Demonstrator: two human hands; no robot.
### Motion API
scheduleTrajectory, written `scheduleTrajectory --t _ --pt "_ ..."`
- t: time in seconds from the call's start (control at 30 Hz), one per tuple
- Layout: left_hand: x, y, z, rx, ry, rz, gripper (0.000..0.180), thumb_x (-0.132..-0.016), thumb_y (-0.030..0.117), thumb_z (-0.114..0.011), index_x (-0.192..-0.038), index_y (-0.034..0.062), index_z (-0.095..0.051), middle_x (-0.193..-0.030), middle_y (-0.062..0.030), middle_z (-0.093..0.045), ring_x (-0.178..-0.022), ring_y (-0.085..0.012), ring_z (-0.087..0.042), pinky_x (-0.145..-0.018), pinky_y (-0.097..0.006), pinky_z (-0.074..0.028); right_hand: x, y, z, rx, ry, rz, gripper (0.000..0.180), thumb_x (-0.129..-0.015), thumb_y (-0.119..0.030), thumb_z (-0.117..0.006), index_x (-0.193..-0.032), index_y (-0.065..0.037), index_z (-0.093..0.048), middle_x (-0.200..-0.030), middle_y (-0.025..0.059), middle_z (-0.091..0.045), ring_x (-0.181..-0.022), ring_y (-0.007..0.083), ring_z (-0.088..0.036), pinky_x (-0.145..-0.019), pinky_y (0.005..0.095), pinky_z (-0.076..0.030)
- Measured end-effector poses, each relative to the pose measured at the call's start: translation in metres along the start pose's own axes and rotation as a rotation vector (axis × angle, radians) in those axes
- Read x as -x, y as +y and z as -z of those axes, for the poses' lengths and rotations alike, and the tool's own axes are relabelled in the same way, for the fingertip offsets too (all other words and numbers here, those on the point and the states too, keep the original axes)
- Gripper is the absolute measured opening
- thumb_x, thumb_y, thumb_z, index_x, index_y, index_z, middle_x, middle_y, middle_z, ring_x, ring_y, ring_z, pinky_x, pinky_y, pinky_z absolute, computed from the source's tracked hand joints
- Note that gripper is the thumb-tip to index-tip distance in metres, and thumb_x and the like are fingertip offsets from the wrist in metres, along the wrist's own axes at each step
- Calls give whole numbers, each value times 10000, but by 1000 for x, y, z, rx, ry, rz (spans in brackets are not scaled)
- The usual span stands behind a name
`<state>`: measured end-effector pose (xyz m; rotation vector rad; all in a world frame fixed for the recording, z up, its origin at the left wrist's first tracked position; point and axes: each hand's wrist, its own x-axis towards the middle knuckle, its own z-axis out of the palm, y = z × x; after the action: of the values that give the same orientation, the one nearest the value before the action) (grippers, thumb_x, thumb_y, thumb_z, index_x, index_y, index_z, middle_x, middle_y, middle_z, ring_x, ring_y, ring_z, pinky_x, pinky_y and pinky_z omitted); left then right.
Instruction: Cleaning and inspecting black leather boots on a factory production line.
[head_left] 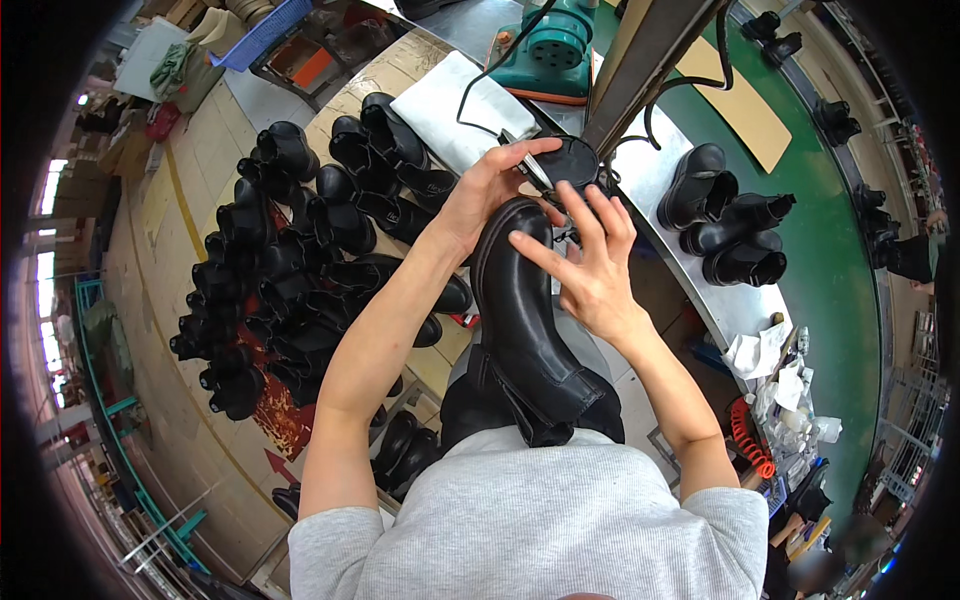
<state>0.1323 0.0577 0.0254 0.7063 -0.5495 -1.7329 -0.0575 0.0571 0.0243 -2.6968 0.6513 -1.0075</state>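
A black leather boot [525, 310] lies lengthwise over my lap, its rounded toe pointing away from me and its shaft near my waist. Past the toe, my left hand [487, 195] has its index finger and thumb curled around a slim silver-and-black pen-like tool [535, 165]; part of that grip is hidden. My right hand [597, 275] has its fingers spread, with the thumb at the right side of the boot's toe. Its other fingertips reach toward a round black dish [574, 165] at the bench edge, and I cannot tell whether they touch it.
Many black boots [290, 265] crowd the left surface. A white cloth [465, 105] and a green machine [550, 45] stand beyond my hands. A metal post [640, 85] with cables rises nearby. More boots [735, 235] and crumpled paper [785, 385] are on the right bench.
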Motion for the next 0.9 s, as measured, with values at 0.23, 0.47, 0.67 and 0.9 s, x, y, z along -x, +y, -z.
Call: scheduleTrajectory --t 0.23,0.47,0.67,0.9 --pt "-1 2 -1 11 -3 19 580 -856 394 -516 -1287 12 -452 -1072 -174 -593 -689 -266 -657 -605 -307 -567 4 4 -7 163 42 -6 595 -684 5 -586 -1164 -346 -612 -1385 90 -410 -1264 282 -340 -1043 483 -210" --pt "1 3 0 61 -43 31 558 -869 373 -527 -1301 32 -440 -1083 -176 -591 -700 -273 -662 -602 -320 -569 0 7 -3 162 20 -9 601 -674 42 -540 -1153 -309 -630 -1352 140 -434 -1250 301 -365 -1044 499 -226" --pt "3 4 -5 55 -49 61 615 -860 397 -533 -1342 41 -393 -1083 -182 -592 -737 -280 -671 -580 -324 -568 -4 37 5 -753 319 -794 510 -918 -214 -532 -1335 36 -377 -1326 177 -450 -1176 288 -477 -950 338 -387" --pt "8 2 -10 -69 -53 86 736 -822 313 -598 -1427 72 -255 -1107 -158 -564 -718 -227 -657 -574 -282 -540 -41 48 -11 -1442 109 -1121 559 -964 -337 -460 -1387 8 -336 -1337 129 -468 -1235 205 -418 -1015 348 -315"
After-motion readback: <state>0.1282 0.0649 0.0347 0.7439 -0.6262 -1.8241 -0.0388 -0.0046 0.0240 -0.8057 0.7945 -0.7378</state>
